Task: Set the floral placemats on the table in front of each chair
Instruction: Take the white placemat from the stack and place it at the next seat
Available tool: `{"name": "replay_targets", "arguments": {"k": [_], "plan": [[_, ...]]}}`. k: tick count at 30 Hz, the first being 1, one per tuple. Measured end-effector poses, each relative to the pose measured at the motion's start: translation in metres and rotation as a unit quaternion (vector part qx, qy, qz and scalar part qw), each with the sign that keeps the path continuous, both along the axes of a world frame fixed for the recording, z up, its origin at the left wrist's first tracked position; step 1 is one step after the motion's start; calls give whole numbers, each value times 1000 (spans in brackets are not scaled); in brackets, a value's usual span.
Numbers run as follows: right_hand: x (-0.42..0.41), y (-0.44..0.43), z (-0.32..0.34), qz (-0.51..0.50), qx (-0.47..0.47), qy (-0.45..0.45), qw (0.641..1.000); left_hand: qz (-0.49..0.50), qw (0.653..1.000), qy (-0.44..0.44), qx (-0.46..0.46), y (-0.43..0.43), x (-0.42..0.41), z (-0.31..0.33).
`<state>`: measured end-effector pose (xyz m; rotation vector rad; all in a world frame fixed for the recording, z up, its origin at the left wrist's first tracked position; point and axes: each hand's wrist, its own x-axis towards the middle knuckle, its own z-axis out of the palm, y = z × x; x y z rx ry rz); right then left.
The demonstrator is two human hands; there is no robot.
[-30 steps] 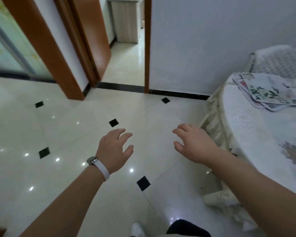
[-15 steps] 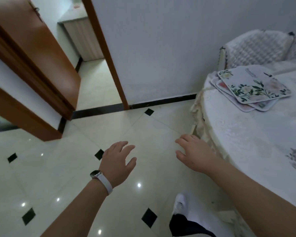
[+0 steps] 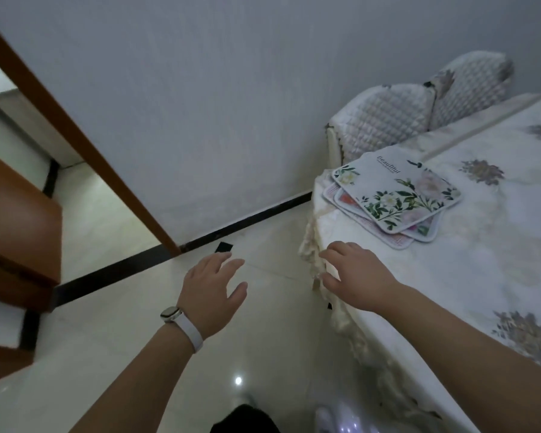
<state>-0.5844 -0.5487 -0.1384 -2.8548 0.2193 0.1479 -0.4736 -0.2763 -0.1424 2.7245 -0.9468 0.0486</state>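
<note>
A fanned stack of floral placemats (image 3: 394,195) lies near the edge of the round table (image 3: 469,270), which wears a pale flowered cloth. The top mat is white with green leaves and pink blooms. My right hand (image 3: 356,276) hovers over the table's edge, a short way in front of the stack, fingers apart and empty. Out over the floor to the left of the table, my left hand (image 3: 213,289), with a white watch band on its wrist, is spread open and holds nothing.
Two chairs (image 3: 384,120) with quilted covers stand against the wall behind the table. A wooden door frame (image 3: 85,145) and an open doorway are at the left. Glossy tiled floor (image 3: 132,339) stretches between the door and the table.
The view has swung right and closer to the table. The placemat stack looks larger and nearer, and my right hand has moved from over the floor to over the table's edge.
</note>
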Motion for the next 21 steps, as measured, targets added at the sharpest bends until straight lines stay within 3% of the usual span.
{"name": "replay_targets", "arguments": {"k": [15, 21], "plan": [[140, -15, -13, -221, -26, 32, 974, -216, 976, 28, -17, -66, 267, -27], [170, -15, -9, -272, -44, 12, 961, -291, 956, 28, -17, -111, 328, -22]]}}
